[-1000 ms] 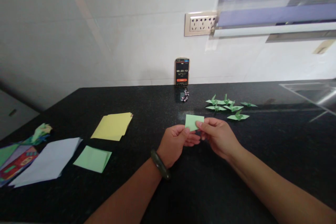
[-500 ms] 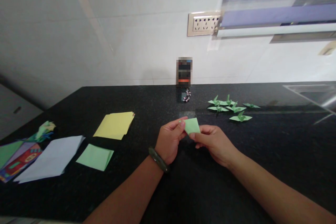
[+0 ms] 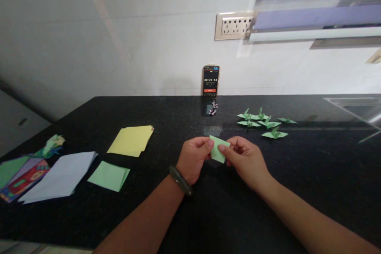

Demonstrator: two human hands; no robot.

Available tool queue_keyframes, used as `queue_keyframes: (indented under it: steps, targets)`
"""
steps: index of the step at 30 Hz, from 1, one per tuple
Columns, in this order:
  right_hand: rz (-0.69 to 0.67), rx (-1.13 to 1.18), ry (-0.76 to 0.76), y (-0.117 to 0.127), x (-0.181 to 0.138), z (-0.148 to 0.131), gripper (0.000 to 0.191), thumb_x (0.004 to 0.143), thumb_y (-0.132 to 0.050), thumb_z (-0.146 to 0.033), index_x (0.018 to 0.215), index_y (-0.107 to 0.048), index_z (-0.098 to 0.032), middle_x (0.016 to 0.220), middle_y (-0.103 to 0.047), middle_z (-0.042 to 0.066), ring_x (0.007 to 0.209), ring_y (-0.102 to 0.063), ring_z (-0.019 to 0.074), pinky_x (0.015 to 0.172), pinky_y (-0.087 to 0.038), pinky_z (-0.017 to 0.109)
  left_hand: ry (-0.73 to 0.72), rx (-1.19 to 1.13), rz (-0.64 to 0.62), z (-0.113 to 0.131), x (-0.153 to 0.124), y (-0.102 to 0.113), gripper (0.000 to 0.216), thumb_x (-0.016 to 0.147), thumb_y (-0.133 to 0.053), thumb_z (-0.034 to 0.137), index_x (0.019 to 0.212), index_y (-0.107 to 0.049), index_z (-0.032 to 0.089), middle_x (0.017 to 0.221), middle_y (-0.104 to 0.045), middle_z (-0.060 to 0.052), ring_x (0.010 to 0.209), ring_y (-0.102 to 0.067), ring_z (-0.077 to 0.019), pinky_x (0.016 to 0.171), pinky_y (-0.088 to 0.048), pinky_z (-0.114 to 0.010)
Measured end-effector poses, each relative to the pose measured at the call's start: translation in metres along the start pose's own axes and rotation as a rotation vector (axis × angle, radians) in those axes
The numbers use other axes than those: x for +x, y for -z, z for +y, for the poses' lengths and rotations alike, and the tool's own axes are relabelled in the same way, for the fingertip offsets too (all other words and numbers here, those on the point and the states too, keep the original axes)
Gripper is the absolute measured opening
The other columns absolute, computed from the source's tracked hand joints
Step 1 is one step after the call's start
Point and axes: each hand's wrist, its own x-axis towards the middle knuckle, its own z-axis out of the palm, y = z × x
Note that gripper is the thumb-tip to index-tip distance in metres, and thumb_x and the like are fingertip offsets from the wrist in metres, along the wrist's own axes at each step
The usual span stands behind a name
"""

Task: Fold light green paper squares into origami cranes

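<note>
A small folded square of light green origami paper (image 3: pixel 217 154) is held up above the black counter, between both hands. My left hand (image 3: pixel 194 156), with a dark bangle at the wrist, pinches its left edge, thumb on top. On the right side my right hand (image 3: pixel 245 156) grips the paper, its thumb pressed on the face and the fingers behind, partly hidden. Several folded green paper cranes (image 3: pixel 274 133) stand on the counter beyond my right hand. Left of my hands lie green paper sheets (image 3: pixel 107 176) and a stack of yellow paper (image 3: pixel 130 141).
A phone (image 3: pixel 211 81) showing a timer leans against the wall, a beaded strap (image 3: pixel 213 108) before it. At far left are white sheets (image 3: pixel 61 177), a colourful paper packet (image 3: pixel 28 179) and crumpled paper pieces (image 3: pixel 52 145). A sink edge (image 3: pixel 351 113) shows at right.
The folded paper has been turned in my fingers, so a corner now points down toward me. My right thumb has shifted up onto its face. The view has moved slightly.
</note>
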Motion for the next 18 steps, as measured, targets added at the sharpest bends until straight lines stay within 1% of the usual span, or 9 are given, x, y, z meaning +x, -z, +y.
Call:
queue_keyframes:
  steps: [2,3,6,8,10,13,18]
  targets:
    - [0.012,0.012,0.007,0.0,0.0,-0.001,0.02,0.071,-0.062,-0.033,0.066,-0.053,-0.016,0.044,-0.046,-0.006,0.041,-0.041,0.0073,0.041,-0.031,0.019,0.002,-0.021,-0.057,0.001,-0.001,-0.001,0.023,0.07,-0.064,0.031,0.081,-0.067,0.012,0.069,-0.064,-0.003,0.058,-0.056,-0.0098,0.059,-0.046,-0.024]
    - [0.015,0.017,0.011,0.0,0.0,-0.001,0.019,0.071,-0.062,-0.033,0.067,-0.055,-0.016,0.045,-0.047,-0.006,0.041,-0.042,0.0073,0.041,-0.031,0.019,0.001,-0.024,-0.055,0.002,-0.001,-0.001,0.023,0.071,-0.063,0.031,0.084,-0.067,0.012,0.07,-0.064,-0.003,0.059,-0.056,-0.0099,0.059,-0.046,-0.024]
    - [0.017,0.014,0.038,0.0,-0.001,-0.001,0.018,0.07,-0.063,-0.033,0.073,-0.061,-0.015,0.048,-0.05,-0.004,0.043,-0.044,0.0077,0.042,-0.033,0.019,-0.001,-0.008,0.013,0.003,-0.001,-0.001,0.025,0.07,-0.064,0.028,0.089,-0.066,0.012,0.069,-0.064,-0.003,0.059,-0.057,-0.0106,0.058,-0.047,-0.024]
    - [0.026,-0.013,0.081,0.001,-0.002,0.0,0.019,0.071,-0.063,-0.032,0.078,-0.065,-0.015,0.054,-0.054,-0.002,0.047,-0.046,0.0084,0.044,-0.036,0.02,-0.008,0.006,0.025,0.003,-0.001,0.0,0.024,0.07,-0.063,0.027,0.088,-0.066,0.011,0.068,-0.064,-0.003,0.058,-0.058,-0.0114,0.058,-0.047,-0.025]
    - [0.05,-0.095,0.173,0.002,-0.003,0.001,0.018,0.073,-0.062,-0.03,0.084,-0.068,-0.017,0.059,-0.055,-0.001,0.051,-0.048,0.0092,0.047,-0.038,0.021,-0.018,0.016,0.005,0.003,-0.001,0.0,0.023,0.071,-0.062,0.027,0.086,-0.066,0.01,0.069,-0.065,-0.004,0.059,-0.058,-0.0121,0.059,-0.048,-0.026]
    - [0.089,-0.259,0.377,0.005,-0.003,0.001,0.017,0.075,-0.06,-0.025,0.089,-0.07,-0.02,0.06,-0.051,-0.002,0.054,-0.048,0.0099,0.048,-0.039,0.022,-0.024,0.026,0.0,0.002,-0.001,0.0,0.023,0.073,-0.06,0.029,0.084,-0.066,0.01,0.067,-0.064,-0.005,0.057,-0.058,-0.0124,0.059,-0.048,-0.027]
    - [0.022,-0.502,0.675,0.011,-0.002,-0.002,0.025,0.081,-0.052,-0.019,0.102,-0.066,-0.025,0.068,-0.056,0.002,0.061,-0.053,0.012,0.053,-0.043,0.024,-0.015,0.022,0.028,0.004,-0.002,-0.002,0.023,0.072,-0.06,0.031,0.078,-0.065,0.01,0.061,-0.062,-0.003,0.053,-0.057,-0.0115,0.056,-0.047,-0.026]
